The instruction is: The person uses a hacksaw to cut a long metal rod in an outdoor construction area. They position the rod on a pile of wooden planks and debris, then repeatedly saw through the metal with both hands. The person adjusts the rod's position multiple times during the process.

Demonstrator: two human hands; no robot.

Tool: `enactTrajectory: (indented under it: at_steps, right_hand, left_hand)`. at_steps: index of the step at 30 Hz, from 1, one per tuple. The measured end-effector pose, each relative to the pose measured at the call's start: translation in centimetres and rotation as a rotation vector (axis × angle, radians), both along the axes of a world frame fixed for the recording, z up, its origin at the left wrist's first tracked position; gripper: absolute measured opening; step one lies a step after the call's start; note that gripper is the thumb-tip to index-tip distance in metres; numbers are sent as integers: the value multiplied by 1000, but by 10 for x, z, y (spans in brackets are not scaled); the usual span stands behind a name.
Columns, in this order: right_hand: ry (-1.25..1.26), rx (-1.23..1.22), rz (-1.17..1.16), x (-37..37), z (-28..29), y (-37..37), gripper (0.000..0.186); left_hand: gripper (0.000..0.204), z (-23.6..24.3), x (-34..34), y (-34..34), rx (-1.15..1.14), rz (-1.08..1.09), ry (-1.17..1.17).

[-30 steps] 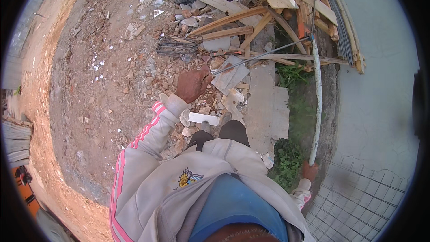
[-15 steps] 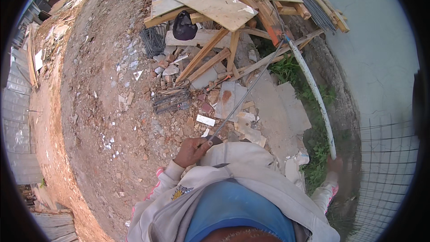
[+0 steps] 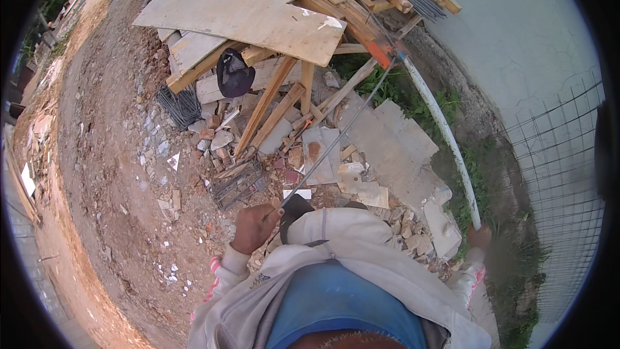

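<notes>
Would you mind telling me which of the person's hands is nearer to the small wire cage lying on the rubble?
The left hand, gripping a thin metal rod, is just below the wire cage. The right hand holds a white pipe, far off to the cage's right.

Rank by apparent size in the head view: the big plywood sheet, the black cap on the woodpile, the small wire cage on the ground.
1. Plywood sheet, by far largest.
2. Wire cage.
3. Black cap, close to the cage; that order is unsure.
</notes>
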State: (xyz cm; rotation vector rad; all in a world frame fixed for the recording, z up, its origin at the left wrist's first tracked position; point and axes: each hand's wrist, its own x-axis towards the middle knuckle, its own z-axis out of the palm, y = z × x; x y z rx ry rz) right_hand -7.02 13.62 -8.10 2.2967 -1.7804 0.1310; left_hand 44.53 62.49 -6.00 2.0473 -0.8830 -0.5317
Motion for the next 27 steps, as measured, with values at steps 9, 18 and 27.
enactTrajectory:
  at_steps: [9, 18, 27]
  right_hand:
    - [8, -123, -239, 77, 20, 181, 33]
    - [-25, -3, -290, 78, 9, 180, 31]
    - [6, -9, -344, 93, 7, 170, 39]
  left_hand:
    - [20, -24, 150, 19, -64, -59, -102]
    - [20, -12, 157, 23, -83, -162, -330]
    - [21, -14, 150, 19, 83, -125, -343]
